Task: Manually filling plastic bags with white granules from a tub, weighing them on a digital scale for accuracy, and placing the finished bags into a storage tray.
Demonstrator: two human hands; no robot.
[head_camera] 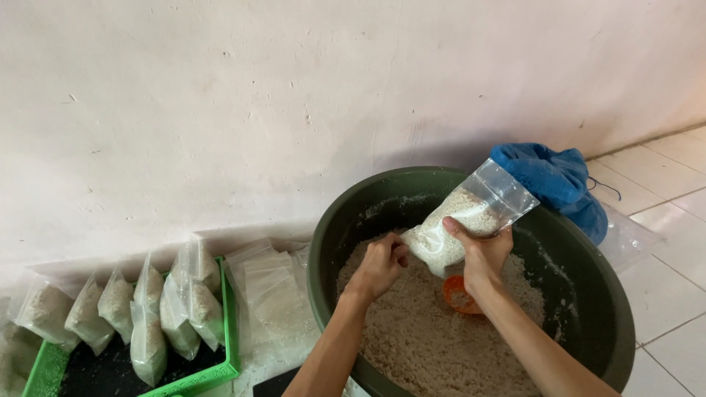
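A clear plastic bag (471, 217), partly filled with pale grain, is held tilted over a big dark green basin (588, 279). My right hand (482, 254) grips the bag around its middle from below. My left hand (381, 265) pinches the bag's lower left corner, fingers closed on it. The basin holds a deep heap of the same pale grain (419, 331). A small orange scoop (457, 294) lies in the grain just under my right hand.
A green tray (220, 367) at the left holds several filled bags (147, 316) leaning on the wall. A stack of empty clear bags (268, 287) lies beside the basin. A blue cloth (559, 180) sits behind the basin on white floor tiles (662, 294).
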